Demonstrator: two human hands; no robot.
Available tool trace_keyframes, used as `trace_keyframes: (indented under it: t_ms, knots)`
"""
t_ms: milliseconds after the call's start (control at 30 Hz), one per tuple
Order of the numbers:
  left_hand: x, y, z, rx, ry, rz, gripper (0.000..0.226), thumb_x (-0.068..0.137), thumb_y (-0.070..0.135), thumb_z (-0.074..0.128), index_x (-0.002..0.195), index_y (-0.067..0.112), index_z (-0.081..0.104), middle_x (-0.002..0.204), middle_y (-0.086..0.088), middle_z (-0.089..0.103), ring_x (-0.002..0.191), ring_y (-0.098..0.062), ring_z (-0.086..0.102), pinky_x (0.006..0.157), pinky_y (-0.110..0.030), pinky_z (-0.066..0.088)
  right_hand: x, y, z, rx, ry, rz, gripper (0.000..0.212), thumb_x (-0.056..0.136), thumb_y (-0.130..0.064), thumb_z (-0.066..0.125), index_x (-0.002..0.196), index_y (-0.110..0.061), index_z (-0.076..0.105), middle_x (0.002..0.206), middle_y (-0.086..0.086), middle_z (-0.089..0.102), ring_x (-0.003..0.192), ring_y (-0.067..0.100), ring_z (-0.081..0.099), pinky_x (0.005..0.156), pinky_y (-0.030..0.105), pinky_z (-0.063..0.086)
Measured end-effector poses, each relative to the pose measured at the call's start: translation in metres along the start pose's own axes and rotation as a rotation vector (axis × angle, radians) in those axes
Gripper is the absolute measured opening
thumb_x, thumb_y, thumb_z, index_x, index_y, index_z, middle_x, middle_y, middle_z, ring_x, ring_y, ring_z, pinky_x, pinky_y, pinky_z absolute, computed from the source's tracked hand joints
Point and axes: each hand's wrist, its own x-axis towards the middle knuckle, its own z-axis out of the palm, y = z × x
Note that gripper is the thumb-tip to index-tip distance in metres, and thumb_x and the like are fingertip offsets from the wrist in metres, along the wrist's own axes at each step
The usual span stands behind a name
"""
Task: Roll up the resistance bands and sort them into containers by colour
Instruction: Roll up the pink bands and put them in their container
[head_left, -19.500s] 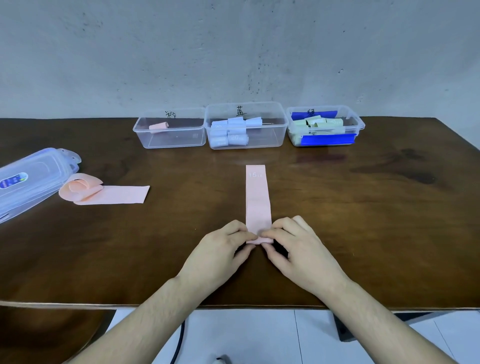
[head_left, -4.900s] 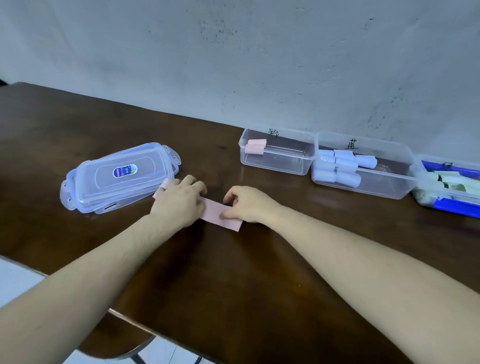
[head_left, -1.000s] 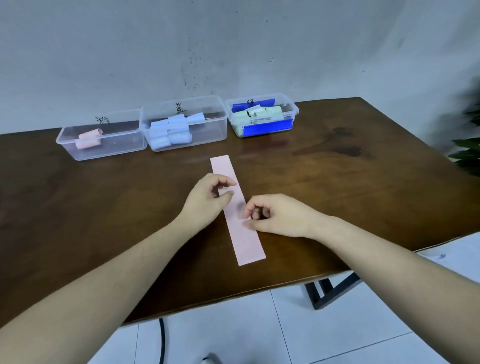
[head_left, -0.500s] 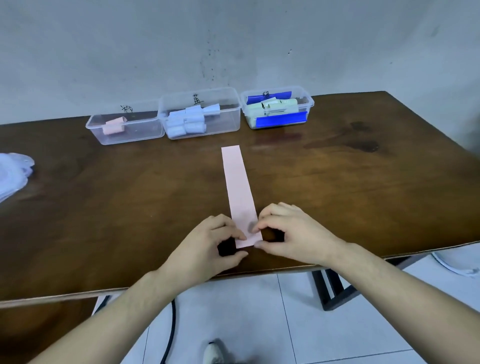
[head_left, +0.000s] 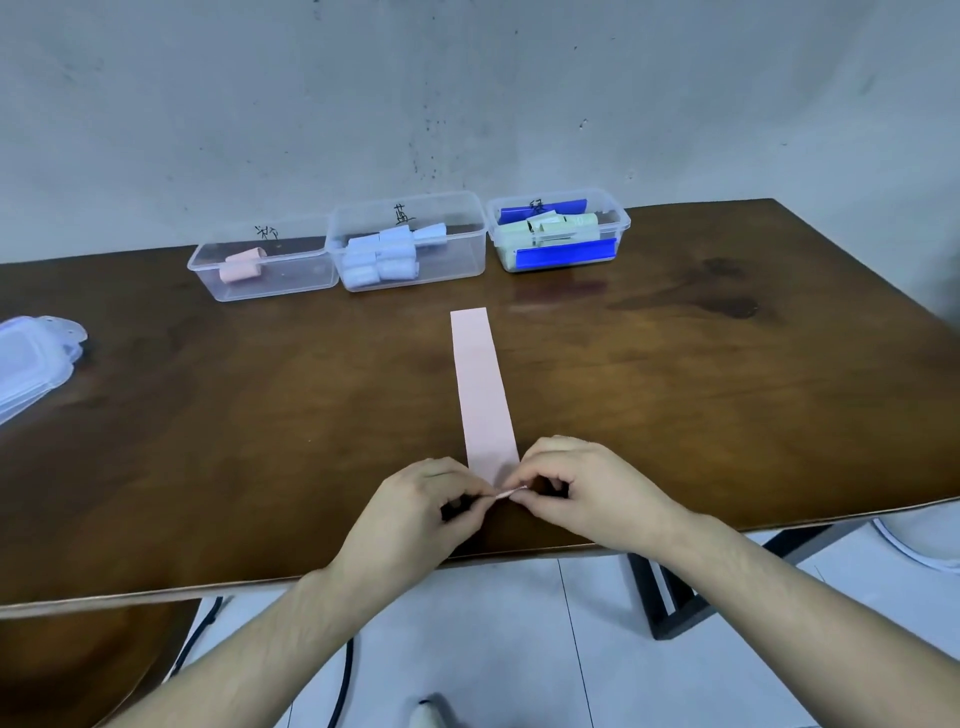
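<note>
Brown table (head_left: 675, 395) — left hand (head_left: 415, 514), right hand (head_left: 592, 488) both pinch near end of pink band (head_left: 483, 384)

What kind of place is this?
Probably a plain workroom: a bare, stained grey plaster wall, a dark brown wooden table, and three clear plastic sorting containers with handwritten labels.

You have three clear plastic containers (head_left: 262, 273) in a row at the table's far edge, one flat pink resistance band (head_left: 483, 389) lying unrolled, and two bare hands (head_left: 415, 514). The left container holds two pink rolls (head_left: 240, 264). The pale blue rolls (head_left: 382, 254) and pale green rolls (head_left: 545, 228) are too bunched to count.
</note>
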Motion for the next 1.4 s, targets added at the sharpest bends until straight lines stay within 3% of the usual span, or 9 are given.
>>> trace_keyframes:
  t_ms: [233, 533, 700, 800, 933, 1033, 1167, 1300, 1400]
  knots:
    - [0.005, 0.002, -0.002, 0.037, 0.029, -0.006, 0.013, 0.083, 0.02, 0.079, 0.092, 0.029, 0.075, 0.077, 0.037, 0.05, 0.069, 0.001, 0.05, 0.068, -0.008, 0.039, 0.002, -0.006, -0.002, 0.09, 0.018, 0.101, 0.01, 0.092, -0.018, 0.073, 0.098, -0.026, 0.077, 0.084, -0.015, 0.064, 0.075, 0.002, 0.054, 0.065, 0.011, 0.037]
    - [0.006, 0.0, -0.001, 0.048, 0.004, -0.02, 0.007, 0.09, 0.018, 0.071, 0.094, 0.023, 0.075, 0.093, 0.019, 0.058, 0.073, 0.015, 0.049, 0.07, 0.001, 0.034, 0.0, -0.003, 0.003, 0.049, 0.034, 0.119, 0.01, 0.092, -0.017, 0.071, 0.095, -0.026, 0.076, 0.087, -0.019, 0.059, 0.082, 0.002, 0.057, 0.065, 0.011, 0.038]
    - [0.006, -0.002, 0.001, 0.059, 0.002, -0.014, 0.008, 0.089, 0.018, 0.072, 0.095, 0.021, 0.075, 0.093, 0.017, 0.059, 0.073, 0.016, 0.048, 0.07, 0.003, 0.033, -0.004, -0.002, 0.008, -0.075, 0.053, 0.02, 0.008, 0.092, -0.027, 0.07, 0.1, -0.026, 0.073, 0.096, -0.019, 0.056, 0.085, 0.005, 0.056, 0.067, 0.014, 0.043]
    - [0.006, -0.005, 0.002, 0.074, -0.024, -0.001, 0.009, 0.091, 0.017, 0.07, 0.097, 0.022, 0.075, 0.094, 0.016, 0.058, 0.075, 0.008, 0.05, 0.072, 0.001, 0.035, -0.004, 0.0, 0.01, -0.189, 0.055, -0.034, 0.015, 0.092, -0.037, 0.068, 0.103, -0.027, 0.072, 0.099, -0.021, 0.053, 0.089, 0.005, 0.051, 0.075, 0.021, 0.048]
    - [0.004, -0.008, 0.002, 0.115, -0.049, 0.056, 0.01, 0.093, 0.024, 0.067, 0.1, 0.022, 0.074, 0.094, 0.013, 0.057, 0.073, -0.003, 0.055, 0.071, -0.009, 0.043, -0.003, 0.0, 0.011, -0.284, 0.068, -0.095, 0.016, 0.098, -0.036, 0.062, 0.104, -0.025, 0.072, 0.099, -0.018, 0.053, 0.088, 0.006, 0.047, 0.079, 0.019, 0.047]
    - [0.003, -0.009, 0.002, 0.16, -0.042, 0.107, 0.016, 0.092, 0.03, 0.064, 0.101, 0.022, 0.075, 0.093, 0.011, 0.057, 0.071, -0.005, 0.054, 0.069, -0.018, 0.048, -0.003, -0.002, 0.011, -0.352, 0.068, -0.131, 0.024, 0.101, -0.037, 0.053, 0.107, -0.023, 0.073, 0.099, -0.013, 0.057, 0.089, 0.008, 0.048, 0.082, 0.017, 0.043]
    - [0.0, -0.009, 0.002, 0.213, -0.024, 0.144, 0.018, 0.096, 0.029, 0.06, 0.101, 0.022, 0.075, 0.095, 0.01, 0.057, 0.073, -0.006, 0.053, 0.072, -0.017, 0.047, -0.005, -0.004, 0.012, -0.4, 0.073, -0.161, 0.024, 0.102, -0.034, 0.054, 0.109, -0.023, 0.074, 0.1, -0.012, 0.057, 0.089, 0.009, 0.048, 0.082, 0.023, 0.047]
    - [-0.001, -0.008, 0.003, 0.149, -0.044, 0.096, 0.029, 0.099, 0.035, 0.049, 0.104, 0.022, 0.075, 0.097, 0.012, 0.056, 0.076, -0.007, 0.058, 0.072, -0.022, 0.05, -0.005, -0.002, 0.015, -0.34, 0.102, -0.13, 0.023, 0.102, -0.034, 0.055, 0.108, -0.022, 0.075, 0.1, -0.012, 0.058, 0.089, 0.01, 0.049, 0.082, 0.024, 0.047]
    - [-0.001, -0.007, 0.003, 0.125, -0.058, 0.061, 0.024, 0.1, 0.033, 0.053, 0.104, 0.022, 0.074, 0.097, 0.012, 0.057, 0.078, -0.006, 0.059, 0.073, -0.021, 0.05, -0.005, -0.001, 0.015, -0.319, 0.083, -0.117, 0.021, 0.102, -0.031, 0.058, 0.109, -0.022, 0.075, 0.1, -0.013, 0.058, 0.09, 0.009, 0.048, 0.082, 0.023, 0.047]
